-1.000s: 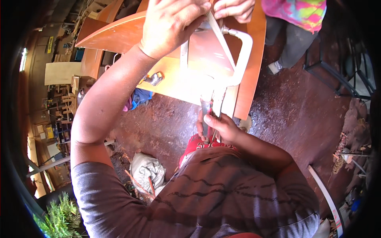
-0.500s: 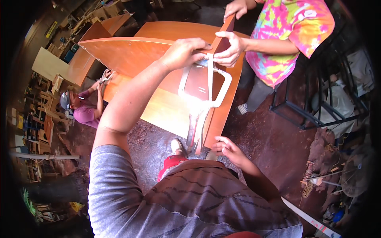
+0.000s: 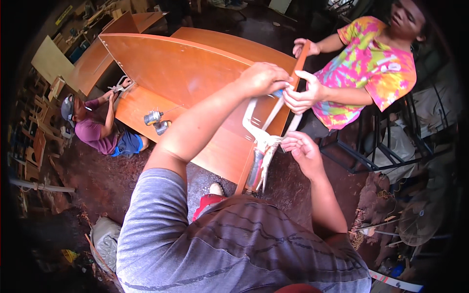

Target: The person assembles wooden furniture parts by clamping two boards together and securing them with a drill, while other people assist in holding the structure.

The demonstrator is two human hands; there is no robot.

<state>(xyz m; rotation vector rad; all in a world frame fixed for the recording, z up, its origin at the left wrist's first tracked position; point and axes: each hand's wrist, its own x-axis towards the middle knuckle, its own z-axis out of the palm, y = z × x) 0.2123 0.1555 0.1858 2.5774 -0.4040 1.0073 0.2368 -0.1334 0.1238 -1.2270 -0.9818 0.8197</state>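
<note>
A locking C-clamp point(image 3: 259, 158), pale metal and worn, reaches over the joint between an upright brown wood panel point(image 3: 181, 68) and a narrow board point(image 3: 302, 59). My left hand point(image 3: 264, 79) is closed at the panel's top corner, fingers bent over a small blue piece point(image 3: 278, 92) beside the clamp's jaws. My right hand point(image 3: 305, 154) is raised just right of the clamp's body, its fingers loosely apart and holding nothing; whether the fingertips touch the clamp I cannot tell. A co-worker in a tie-dye shirt grips the narrow board with both hands point(image 3: 307, 93).
Another person point(image 3: 97, 127) crouches at the far left, hands on a second clamp point(image 3: 122, 86). A cordless drill point(image 3: 155, 121) lies on the lower panel point(image 3: 220, 154). Black metal frames point(image 3: 361, 156) stand at the right. A grey sack point(image 3: 105, 239) lies at the lower left.
My right hand has risen from low beside the handles to the clamp's body. My left hand, the clamp and the narrow board appear farther right as the view shifts.
</note>
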